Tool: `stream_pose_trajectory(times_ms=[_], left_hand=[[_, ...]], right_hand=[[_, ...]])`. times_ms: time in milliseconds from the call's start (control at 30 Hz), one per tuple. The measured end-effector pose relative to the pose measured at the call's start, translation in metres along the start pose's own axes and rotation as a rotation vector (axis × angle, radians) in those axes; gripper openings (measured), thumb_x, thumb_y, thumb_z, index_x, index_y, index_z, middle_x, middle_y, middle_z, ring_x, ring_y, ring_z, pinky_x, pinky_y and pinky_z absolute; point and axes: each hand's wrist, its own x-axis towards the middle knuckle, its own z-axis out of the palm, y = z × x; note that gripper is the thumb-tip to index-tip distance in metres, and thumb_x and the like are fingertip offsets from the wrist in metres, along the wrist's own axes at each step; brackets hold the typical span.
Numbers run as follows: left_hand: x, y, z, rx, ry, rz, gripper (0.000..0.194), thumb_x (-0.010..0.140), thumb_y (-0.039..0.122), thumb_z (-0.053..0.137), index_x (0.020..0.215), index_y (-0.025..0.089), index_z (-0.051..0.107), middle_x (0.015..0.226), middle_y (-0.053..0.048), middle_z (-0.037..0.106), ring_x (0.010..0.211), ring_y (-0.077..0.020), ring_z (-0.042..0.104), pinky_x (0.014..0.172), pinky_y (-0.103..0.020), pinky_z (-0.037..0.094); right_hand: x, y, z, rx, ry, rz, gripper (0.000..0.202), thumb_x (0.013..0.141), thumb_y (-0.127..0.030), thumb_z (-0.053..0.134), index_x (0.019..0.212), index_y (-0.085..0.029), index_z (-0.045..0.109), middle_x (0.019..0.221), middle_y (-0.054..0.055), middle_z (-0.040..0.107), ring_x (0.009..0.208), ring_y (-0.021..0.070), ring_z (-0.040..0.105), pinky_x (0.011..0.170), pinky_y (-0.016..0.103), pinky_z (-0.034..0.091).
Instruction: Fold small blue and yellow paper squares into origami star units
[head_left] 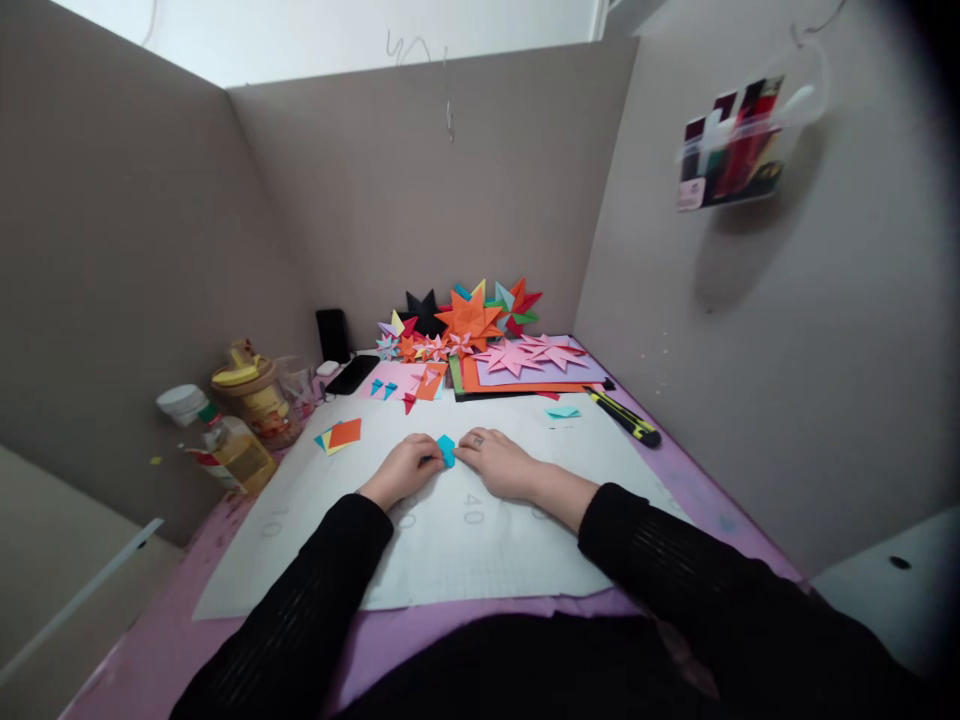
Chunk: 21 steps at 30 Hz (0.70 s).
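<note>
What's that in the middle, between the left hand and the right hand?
In the head view, a small folded piece of blue paper lies between the left hand and the right hand.

We wear black long sleeves: the left sleeve (300,590) toward seven o'clock, the right sleeve (697,580) toward four. Fine, faint lines mark the fabric of both. The right cuff (598,520) ends short of the wrist. Our right hand (495,462) bears a ring (478,440), its design too small to read. More black clothing (495,670) shows at six o'clock.
</note>
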Motion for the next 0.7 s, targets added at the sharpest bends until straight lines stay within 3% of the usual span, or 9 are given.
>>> stream_pose_trajectory(times_ms=[100,300,467,700], left_hand=[[-0.001,0.000,0.000,-0.046,0.004,-0.006,0.014,0.080,0.023,0.052,0.075,0.017,0.063,0.081,-0.004,0.062,0.080,-0.0146,0.055,0.078,-0.026,0.042],[0.002,-0.001,0.007,-0.027,0.067,-0.063,0.019,0.080,0.023,0.048,0.069,0.017,0.062,0.077,-0.005,0.060,0.077,-0.0157,0.055,0.076,-0.027,0.042],[0.005,-0.006,0.015,0.007,0.124,-0.166,0.018,0.077,0.023,0.048,0.067,0.017,0.062,0.078,-0.005,0.058,0.079,-0.0171,0.053,0.078,-0.029,0.041],[0.008,-0.009,0.021,0.011,0.167,-0.295,0.015,0.072,0.025,0.052,0.062,0.016,0.059,0.078,-0.004,0.055,0.080,-0.0173,0.051,0.076,-0.030,0.040]], right_hand=[[0.000,0.001,-0.002,-0.005,-0.032,-0.029,0.048,0.076,-0.005,0.042,0.121,-0.022,0.048,0.127,0.009,0.048,0.123,0.0254,0.032,0.093,0.042,0.030],[0.001,0.004,-0.004,0.008,-0.062,-0.104,0.041,0.079,-0.008,0.043,0.116,-0.023,0.052,0.122,0.007,0.053,0.118,0.0234,0.039,0.095,0.041,0.030],[0.001,0.009,0.000,0.045,-0.058,-0.133,0.042,0.079,-0.007,0.042,0.115,-0.025,0.054,0.126,0.004,0.050,0.126,0.0239,0.029,0.098,0.044,0.026],[0.002,0.013,0.005,0.158,0.014,-0.121,0.033,0.083,-0.013,0.043,0.109,-0.026,0.057,0.115,0.004,0.058,0.115,0.0219,0.041,0.094,0.041,0.031]])
